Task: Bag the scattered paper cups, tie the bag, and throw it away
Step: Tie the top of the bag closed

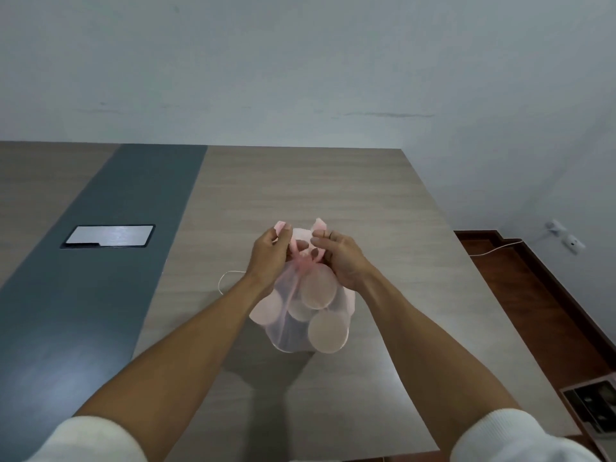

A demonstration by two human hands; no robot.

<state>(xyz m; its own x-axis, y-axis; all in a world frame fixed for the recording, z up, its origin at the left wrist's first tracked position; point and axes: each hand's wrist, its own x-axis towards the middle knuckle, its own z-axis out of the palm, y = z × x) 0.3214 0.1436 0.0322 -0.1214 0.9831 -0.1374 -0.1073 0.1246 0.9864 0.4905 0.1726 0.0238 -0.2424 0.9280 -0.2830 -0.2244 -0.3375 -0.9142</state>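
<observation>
A thin pink plastic bag (293,331) stands on the wooden table (366,201), and several paper cups (328,331) show through it, their round ends facing up. My left hand (270,258) pinches the bag's left handle strip, and my right hand (340,258) pinches the right one. The two strips cross in a twist just above the cups, between my hands. Both strip ends stick up past my fingers.
A dark blue band (100,261) runs down the table with a silver socket cover (108,235) set in it. A thin loop of pale string (226,281) lies left of the bag. Right of the table are brown floor, a wall cable (493,248) and a grey box (596,405).
</observation>
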